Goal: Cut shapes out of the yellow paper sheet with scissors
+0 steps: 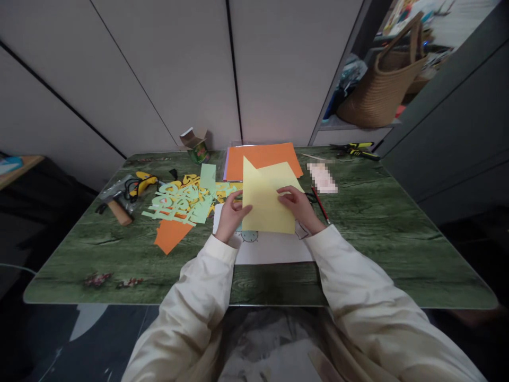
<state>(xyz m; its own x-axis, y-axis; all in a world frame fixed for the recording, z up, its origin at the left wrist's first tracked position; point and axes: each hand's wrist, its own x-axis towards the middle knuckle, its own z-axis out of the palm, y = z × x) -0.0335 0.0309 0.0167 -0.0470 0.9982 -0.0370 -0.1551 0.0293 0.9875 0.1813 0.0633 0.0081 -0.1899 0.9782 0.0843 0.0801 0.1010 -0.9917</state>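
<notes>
A pale yellow sheet of paper (267,212) is held up in front of me, folded or overlapping so that a pointed corner rises at its upper left. My left hand (234,212) pinches its left edge, thumb in front. The fingers of my right hand (297,204) are bent together on the sheet's right part. Under it lies a white sheet with line drawings (270,254), mostly covered; a round blue figure shows near its left side. Orange sheets (274,154) lie just behind the yellow paper.
Left of my hands is a heap of green and yellow paper cut-outs (178,201), with an orange piece (173,237). Beyond are a wooden-handled tool (119,211), a yellow tool (143,183) and an opened box (199,150). To the right lie a red pencil (321,206) and yellow-handled pliers (360,151).
</notes>
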